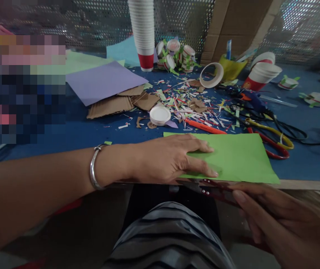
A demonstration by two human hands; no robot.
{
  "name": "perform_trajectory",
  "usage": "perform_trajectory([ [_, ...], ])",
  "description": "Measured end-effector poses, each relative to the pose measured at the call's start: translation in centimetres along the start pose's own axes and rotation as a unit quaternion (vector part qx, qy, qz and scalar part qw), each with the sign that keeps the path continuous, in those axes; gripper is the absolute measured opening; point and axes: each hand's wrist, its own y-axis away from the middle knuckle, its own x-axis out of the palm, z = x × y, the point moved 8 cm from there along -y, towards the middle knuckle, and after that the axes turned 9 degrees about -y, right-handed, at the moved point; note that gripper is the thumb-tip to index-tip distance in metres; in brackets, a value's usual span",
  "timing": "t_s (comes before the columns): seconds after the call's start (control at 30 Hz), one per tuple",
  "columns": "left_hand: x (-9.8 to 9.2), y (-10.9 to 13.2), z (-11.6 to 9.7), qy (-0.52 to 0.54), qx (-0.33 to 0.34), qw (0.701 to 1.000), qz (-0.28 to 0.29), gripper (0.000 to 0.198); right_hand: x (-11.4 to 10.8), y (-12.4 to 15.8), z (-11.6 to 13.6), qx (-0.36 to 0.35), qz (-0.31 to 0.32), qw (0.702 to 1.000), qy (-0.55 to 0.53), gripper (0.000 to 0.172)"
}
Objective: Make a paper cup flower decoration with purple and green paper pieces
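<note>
My left hand (174, 158) lies flat on a sheet of green paper (238, 157) at the table's front edge, its fingers spread and pressing down. A silver bracelet circles the left wrist. Below the paper's near edge, my right hand (283, 220) is closed around dark red scissors (218, 189) with silver rivets. Their blades point left, just under the table edge and beneath the left fingers. Dim light and the hand hide much of the handles. Just beyond the paper lie an orange pen-like tool (206, 127) and a white round lid-like piece (160, 116).
Paper scraps (193, 104) cover the middle of the blue table (76, 129). Purple paper (106, 82) rests over cardboard pieces. Behind stand stacked paper cups (143, 33). At right are a blue glue gun (257, 102), a black cord and yellow-and-red handles (277, 138).
</note>
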Motion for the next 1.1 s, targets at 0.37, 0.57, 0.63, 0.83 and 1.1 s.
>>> perform_trajectory([
  [0.37, -0.3, 0.1, 0.0, 0.023, -0.010, 1.000, -0.004, 0.038, 1.9, 0.2, 1.3, 0.053, 0.019, 0.997, -0.053, 0.025],
  [0.57, -0.5, 0.1, 0.0, 0.025, -0.008, 0.999, -0.021, 0.037, 3.1, 0.2, 2.3, 0.051, 0.017, 0.996, -0.070, 0.022],
  [0.63, -0.6, 0.0, -0.1, 0.024, -0.006, 0.999, -0.020, 0.037, 3.4, 0.2, 2.4, 0.041, 0.026, 0.997, -0.065, 0.024],
  [0.83, -0.3, -0.1, 0.4, 0.045, -0.028, 0.998, 0.029, 0.037, 4.0, 0.2, 3.2, 0.022, 0.045, 0.996, -0.073, 0.025],
  [1.1, -0.1, -0.2, 0.6, 0.055, -0.028, 0.997, 0.049, 0.038, 5.5, 1.1, 3.9, -0.049, 0.117, 0.990, -0.057, 0.023],
])
